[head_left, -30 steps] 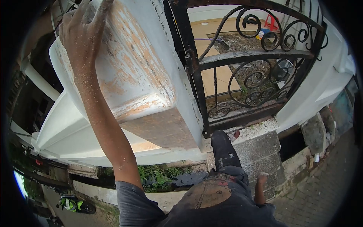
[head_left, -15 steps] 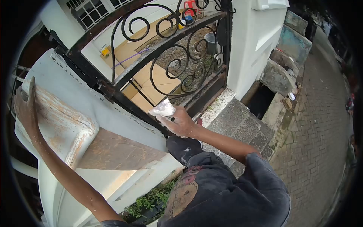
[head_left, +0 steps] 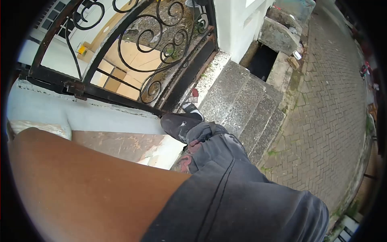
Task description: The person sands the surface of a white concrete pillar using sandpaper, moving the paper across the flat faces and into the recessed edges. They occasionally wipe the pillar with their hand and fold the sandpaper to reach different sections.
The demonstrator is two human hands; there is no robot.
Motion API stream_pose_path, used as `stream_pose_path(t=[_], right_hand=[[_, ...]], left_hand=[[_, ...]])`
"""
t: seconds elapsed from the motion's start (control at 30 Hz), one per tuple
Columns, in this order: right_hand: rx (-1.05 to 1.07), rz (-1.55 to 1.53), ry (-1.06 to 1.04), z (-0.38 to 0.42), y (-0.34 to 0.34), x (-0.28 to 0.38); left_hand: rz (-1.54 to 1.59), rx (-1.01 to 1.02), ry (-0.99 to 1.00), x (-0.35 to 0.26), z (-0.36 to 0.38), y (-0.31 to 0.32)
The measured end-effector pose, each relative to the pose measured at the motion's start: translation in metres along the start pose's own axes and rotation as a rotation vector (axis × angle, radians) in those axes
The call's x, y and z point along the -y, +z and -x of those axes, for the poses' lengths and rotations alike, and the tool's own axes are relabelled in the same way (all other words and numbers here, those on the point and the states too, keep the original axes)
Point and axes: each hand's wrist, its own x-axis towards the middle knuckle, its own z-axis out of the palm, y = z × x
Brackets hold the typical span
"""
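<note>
Neither of my hands shows in the head view. A bare upper arm of mine (head_left: 80, 185) fills the lower left, close to the camera, and runs into my dark grey sleeve (head_left: 242, 201). Behind the arm is the white wall ledge (head_left: 100, 117), with a scraped, brownish patch (head_left: 117, 143) where paint is gone. My dark trouser leg and shoe (head_left: 179, 123) rest by the foot of the black wrought-iron gate (head_left: 133, 48). The piece of sandpaper seen earlier is hidden.
Grey stone steps (head_left: 242, 105) drop from the gate to a brick pavement (head_left: 334, 121) on the right. An open drain gap (head_left: 262, 60) lies beside a white pillar (head_left: 238, 20). Tan tiles and gravel show through the gate.
The view has swung right and down. My left hand on the ledge and my right hand with the pale sheet have both left the frame; my arm now blocks the lower left.
</note>
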Motion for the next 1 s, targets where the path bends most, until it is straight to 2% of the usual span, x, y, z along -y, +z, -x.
stream_pose_path(t=[0.13, 0.27, 0.43, 0.6, 0.7, 0.73, 0.8, 0.83, 0.87, 0.9, 0.93, 0.97, 1.0], right_hand=[[0.014, -0.059, -0.024, -0.009, 0.012, 0.009], [0.018, -0.092, -0.053, -0.018, 0.017, 0.01], [0.012, -0.133, -0.104, -0.039, 0.015, 0.011], [-0.004, -0.199, -0.127, -0.043, 0.016, 0.009], [-0.027, -0.197, 0.126, 0.019, 0.05, -0.003], [-0.201, -0.178, 0.185, 0.044, 0.049, -0.007], [-0.764, -0.404, 0.313, 0.107, 0.061, -0.012], [-0.704, -0.401, 0.443, 0.149, 0.051, -0.011], [-0.579, -0.184, 0.634, 0.183, 0.043, -0.003], [-0.791, -0.455, 0.929, 0.209, 0.058, 0.005], [-0.87, -0.426, 1.066, 0.227, 0.063, 0.012], [-0.947, -0.362, 1.156, 0.234, 0.075, 0.013], [-0.904, -0.356, 1.121, 0.235, 0.086, 0.013]], left_hand=[[0.314, 0.197, 0.141, -0.08, 0.004, 0.022], [0.457, 0.29, 0.205, -0.11, 0.001, 0.034], [0.41, 0.254, 0.136, -0.08, -0.007, 0.031], [0.061, -0.025, -0.095, -0.002, -0.027, 0.003], [-0.195, -0.254, -0.249, 0.055, -0.04, -0.011], [-0.262, -0.315, -0.296, 0.075, -0.043, -0.014], [-0.367, -0.389, -0.378, 0.111, -0.044, -0.013], [-0.404, -0.409, -0.411, 0.125, -0.043, -0.013], [-0.438, -0.422, -0.439, 0.138, -0.042, -0.012], [-0.466, -0.43, -0.459, 0.147, -0.04, -0.011], [-0.493, -0.424, -0.476, 0.156, -0.036, -0.009], [-0.526, -0.42, -0.482, 0.165, -0.032, -0.009], [-0.565, -0.4, -0.477, 0.17, -0.028, -0.009]])
